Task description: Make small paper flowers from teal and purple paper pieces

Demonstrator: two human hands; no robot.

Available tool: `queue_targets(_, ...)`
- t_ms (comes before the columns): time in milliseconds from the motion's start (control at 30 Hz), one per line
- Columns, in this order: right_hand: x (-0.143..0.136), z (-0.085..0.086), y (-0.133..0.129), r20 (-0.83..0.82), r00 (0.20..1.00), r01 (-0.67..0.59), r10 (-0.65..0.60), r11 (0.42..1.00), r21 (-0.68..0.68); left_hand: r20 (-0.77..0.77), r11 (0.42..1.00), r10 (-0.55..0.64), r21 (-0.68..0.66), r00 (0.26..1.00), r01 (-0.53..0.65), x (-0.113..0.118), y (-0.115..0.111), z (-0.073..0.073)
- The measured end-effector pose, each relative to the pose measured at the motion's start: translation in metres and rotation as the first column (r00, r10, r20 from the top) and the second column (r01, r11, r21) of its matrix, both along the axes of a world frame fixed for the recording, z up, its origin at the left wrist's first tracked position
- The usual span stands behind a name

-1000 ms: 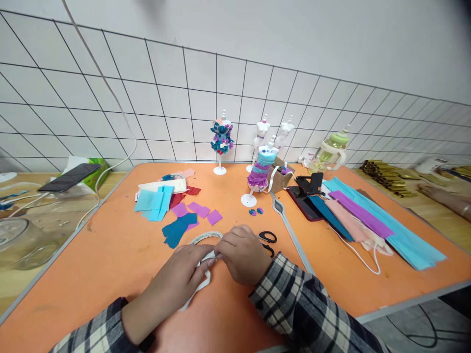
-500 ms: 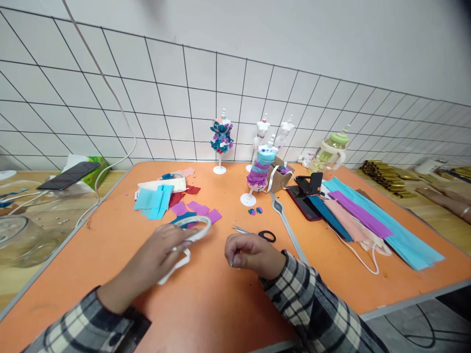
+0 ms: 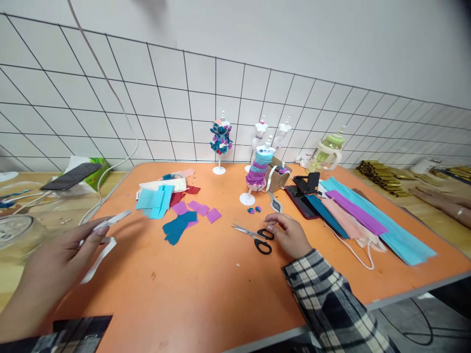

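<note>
My left hand (image 3: 68,257) is closed around a roll of white tape (image 3: 117,217) at the left side of the table, with a loose strip hanging below. My right hand (image 3: 289,234) has its fingers slightly bent and apart, at the black handles of a pair of scissors (image 3: 250,232); whether they touch is hard to tell. The scissors lie with blades pointing left. Behind them stands a small dress form (image 3: 259,169) wrapped in turquoise and purple. Two tiny blue-purple pieces (image 3: 251,211) lie at its base. Dark teal cloth (image 3: 175,229) and purple squares (image 3: 198,208) sit left of the scissors.
A flower-covered dress form (image 3: 221,137) stands at the back, with plain white ones (image 3: 260,131) beside it. Folded turquoise cloth (image 3: 156,201) lies left. Coloured strips (image 3: 397,245), a phone (image 3: 300,202) and a bottle (image 3: 326,154) are on the right. Another person's arm (image 3: 447,206) shows far right.
My left hand has moved left with the tape roll, away from the teal cloth. My right hand has shifted right and opened from a pinch, beside the scissor handles.
</note>
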State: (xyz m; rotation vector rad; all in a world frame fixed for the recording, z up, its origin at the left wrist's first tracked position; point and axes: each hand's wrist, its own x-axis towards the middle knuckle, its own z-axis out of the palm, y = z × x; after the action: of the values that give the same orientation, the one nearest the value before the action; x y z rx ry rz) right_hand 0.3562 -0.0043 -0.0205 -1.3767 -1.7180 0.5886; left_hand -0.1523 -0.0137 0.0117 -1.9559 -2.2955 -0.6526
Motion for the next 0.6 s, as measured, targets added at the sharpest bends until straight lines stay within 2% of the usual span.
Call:
queue_targets(100, -0.001, -0.001, -0.006, 0.140, 0.990, 0.017, -0.013, 0.999, -0.030, 0.138, 0.994, 0.062, -0.094, 0.989, -0.049, 0.019, -0.002, 0.016)
queue_targets(233, -0.002, -0.003, -0.008, 0.402, 0.916, 0.008, -0.004, 1.000, -0.008, 0.144, 0.986, 0.041, -0.168, 0.989, -0.016, 0.031, -0.003, 0.027)
queue_targets(600, -0.009, -0.003, -0.014, 0.689, 0.725, -0.016, -0.021, 0.999, 0.047, 0.120, 0.984, -0.018, -0.176, 0.993, 0.040, 0.038, -0.008, 0.025)
